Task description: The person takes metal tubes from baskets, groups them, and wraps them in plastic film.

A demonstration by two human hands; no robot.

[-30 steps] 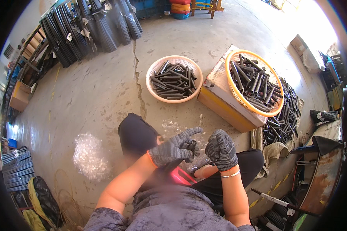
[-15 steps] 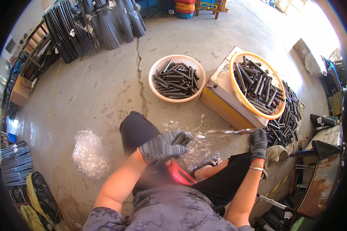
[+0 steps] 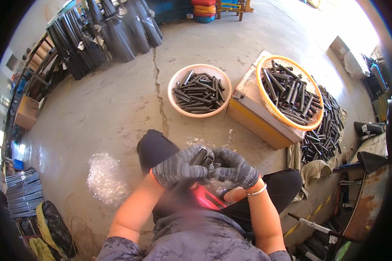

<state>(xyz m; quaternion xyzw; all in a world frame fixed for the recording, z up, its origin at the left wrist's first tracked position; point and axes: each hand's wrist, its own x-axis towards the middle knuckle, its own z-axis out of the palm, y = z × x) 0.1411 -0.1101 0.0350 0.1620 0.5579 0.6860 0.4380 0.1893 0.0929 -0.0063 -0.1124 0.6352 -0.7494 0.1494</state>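
My left hand [image 3: 177, 168], in a grey striped knit glove, is wrapped round short black tubes [image 3: 201, 157]. At least two tube ends poke up between its fingers. My right hand [image 3: 237, 168], gloved alike, meets the tubes from the right with its fingers curled in. Whatever those fingers pinch is hidden. Under and behind the hands, crumpled clear plastic [image 3: 197, 142] lies on the floor, partly covered by them. Something red [image 3: 206, 198] shows between my legs, just below the hands.
Ahead stands a pink basket [image 3: 173, 101] of black tubes. An orange basket [image 3: 260, 82] of similar tubes rests on a cardboard box [image 3: 253, 121]. More tubes [image 3: 321, 141] are heaped on cloth to the right. A clear plastic pile [image 3: 105, 179] lies left of my knee.
My right hand has come in from far right to the tubes in my left hand. The clear plastic strip stretched between the hands no longer shows. My left hand stays nearly in place.
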